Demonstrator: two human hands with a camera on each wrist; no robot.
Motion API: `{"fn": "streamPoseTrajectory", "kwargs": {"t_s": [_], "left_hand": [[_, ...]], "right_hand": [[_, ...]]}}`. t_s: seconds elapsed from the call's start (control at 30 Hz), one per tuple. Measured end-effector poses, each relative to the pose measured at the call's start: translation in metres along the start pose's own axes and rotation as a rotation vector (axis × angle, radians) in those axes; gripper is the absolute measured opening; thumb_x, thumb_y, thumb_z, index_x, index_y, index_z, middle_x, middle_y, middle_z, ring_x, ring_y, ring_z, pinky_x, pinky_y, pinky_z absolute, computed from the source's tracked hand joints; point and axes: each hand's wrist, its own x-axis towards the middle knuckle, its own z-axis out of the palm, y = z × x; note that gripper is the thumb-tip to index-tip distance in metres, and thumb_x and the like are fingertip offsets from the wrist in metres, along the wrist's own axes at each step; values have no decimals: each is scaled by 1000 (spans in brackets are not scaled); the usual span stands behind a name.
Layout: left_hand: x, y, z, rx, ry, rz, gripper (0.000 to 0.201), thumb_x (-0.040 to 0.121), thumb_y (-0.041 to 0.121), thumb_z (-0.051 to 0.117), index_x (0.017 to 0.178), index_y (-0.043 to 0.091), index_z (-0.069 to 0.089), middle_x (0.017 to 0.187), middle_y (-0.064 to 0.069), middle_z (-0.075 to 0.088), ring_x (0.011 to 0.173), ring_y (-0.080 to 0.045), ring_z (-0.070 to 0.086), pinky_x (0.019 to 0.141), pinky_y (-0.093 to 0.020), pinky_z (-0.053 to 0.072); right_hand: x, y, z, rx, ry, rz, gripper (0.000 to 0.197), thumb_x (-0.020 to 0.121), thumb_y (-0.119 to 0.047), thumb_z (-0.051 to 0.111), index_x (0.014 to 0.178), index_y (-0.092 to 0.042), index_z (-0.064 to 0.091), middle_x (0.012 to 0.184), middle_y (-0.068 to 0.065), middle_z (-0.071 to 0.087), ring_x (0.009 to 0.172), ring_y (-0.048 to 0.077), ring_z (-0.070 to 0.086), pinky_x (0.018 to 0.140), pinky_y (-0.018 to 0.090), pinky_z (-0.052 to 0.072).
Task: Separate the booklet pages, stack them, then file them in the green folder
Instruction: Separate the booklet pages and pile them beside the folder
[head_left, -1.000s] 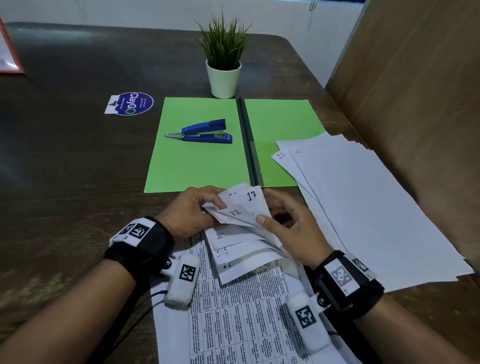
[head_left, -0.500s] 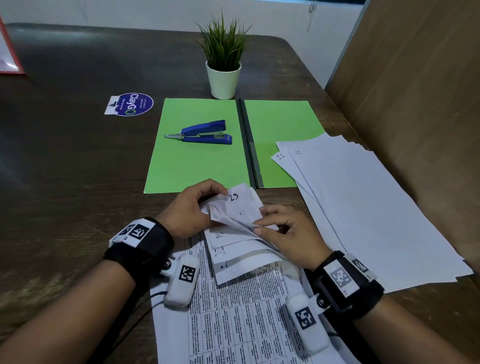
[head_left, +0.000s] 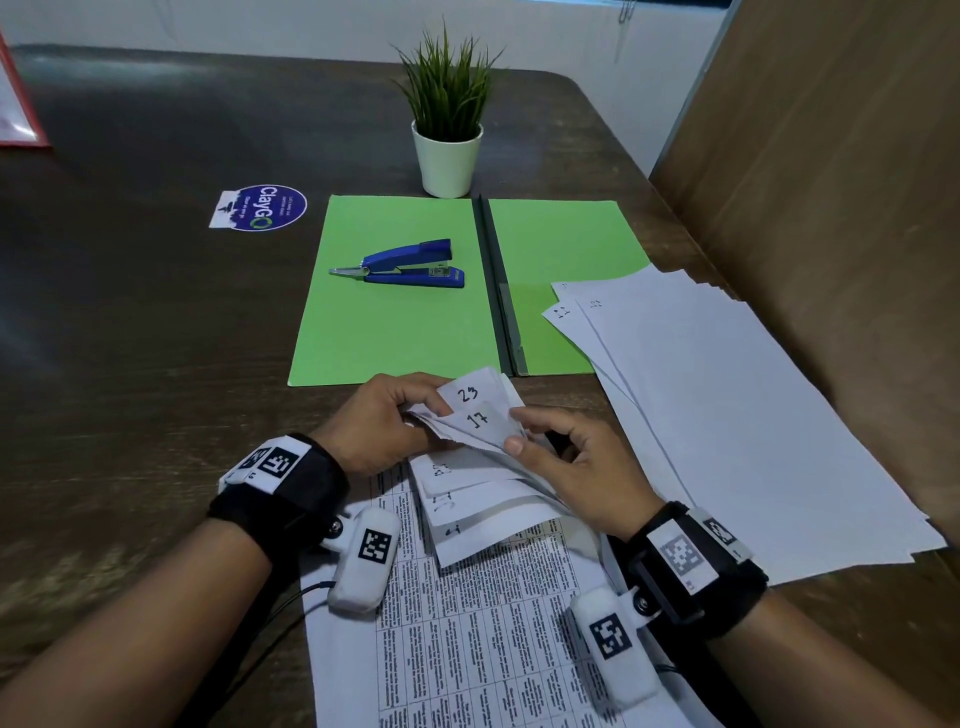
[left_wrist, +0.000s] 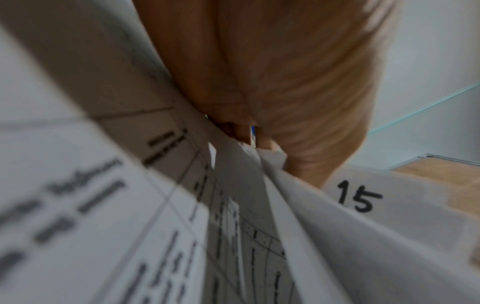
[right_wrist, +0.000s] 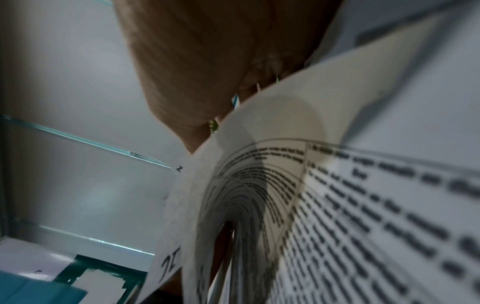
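Note:
A printed booklet (head_left: 467, 639) lies on the table's near edge, its numbered page corners (head_left: 475, 415) fanned up between both hands. My left hand (head_left: 384, 423) pinches the corners from the left; corners marked 23 and 17 show on top. My right hand (head_left: 561, 457) grips the fanned pages from the right, thumb on their edge. In the left wrist view the palm (left_wrist: 272, 82) sits over pages, one marked 15 (left_wrist: 359, 196). Printed pages (right_wrist: 350, 205) curl under the hand in the right wrist view. The green folder (head_left: 395, 322) lies open beyond the hands. Loose white sheets (head_left: 737, 415) are piled at right.
A blue stapler (head_left: 405, 264) rests on the folder's left half. A potted plant (head_left: 448, 150) stands behind the folder, a round sticker (head_left: 262, 207) to its left. A wooden panel (head_left: 831, 208) walls the right side. Dark table (head_left: 130, 338) extends left.
The right thumb has flicked through the corners: the corner marked 17 lies back over 23, and the right hand has lifted slightly off the pages.

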Motion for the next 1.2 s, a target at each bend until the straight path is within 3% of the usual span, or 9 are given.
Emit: {"fn": "streamPoseTrajectory", "kwargs": {"t_s": [0.1,0.27,0.37,0.63,0.77,0.87,0.93,1.07,1.2], "left_hand": [[0,3,0,18,13,-12,26,70,0,88,78,20,74,115,-6,74,103,-32,70,91,-47,58],[-1,2,1,10,13,-5,30,69,-8,86,84,14,73,117,-2,73,104,-24,71,88,-33,59],[-1,3,1,-29,36,-16,40,69,-9,85,98,11,67,111,7,73,102,-9,69,87,-21,55],[-3,3,1,-63,29,3,57,70,-5,87,112,27,65,114,13,72,112,-5,66,94,-18,52],[-2,3,0,-20,16,-13,33,71,-8,85,90,17,76,116,10,73,109,-11,69,90,-22,55],[-2,3,0,-17,-18,13,25,71,-16,80,73,8,76,111,15,74,105,-9,70,88,-22,56],[-2,4,0,-21,-27,28,24,71,-18,80,71,6,75,111,15,74,103,-8,71,88,-21,56],[-2,4,1,-30,-13,40,21,71,-16,82,71,5,75,113,6,74,101,-10,71,88,-24,57],[-1,2,0,-6,-14,40,31,71,-22,76,72,9,76,110,7,75,103,-12,71,89,-28,58]], "right_hand": [[1,5,0,-3,4,6,48,72,-67,72,112,-40,71,117,-16,69,110,0,63,96,32,52],[3,10,2,-59,5,-13,41,72,-71,68,100,-42,73,109,-13,68,105,11,61,86,30,49],[3,8,2,-108,-45,-51,42,77,-72,64,98,-37,75,107,-14,68,110,16,59,92,41,49],[-1,-2,1,-144,-67,-6,34,67,-78,60,83,-52,75,118,-18,61,120,-3,47,92,24,39],[-4,-9,-1,-120,-77,3,37,70,-78,56,94,-55,72,120,-18,60,118,-6,47,96,26,40],[-5,-7,-1,-92,-50,32,58,73,-82,52,122,-52,61,122,-16,58,104,-3,55,104,40,46],[-4,-3,-1,-82,-35,44,74,66,-89,54,128,-48,59,123,-15,58,108,-4,56,106,40,46],[-3,-1,-1,-81,-46,64,83,60,-90,60,129,-44,59,131,-14,57,120,-7,53,108,35,45],[-2,1,0,-94,-27,43,65,61,-89,61,112,-49,66,124,-13,61,116,-3,57,102,35,49]]}}
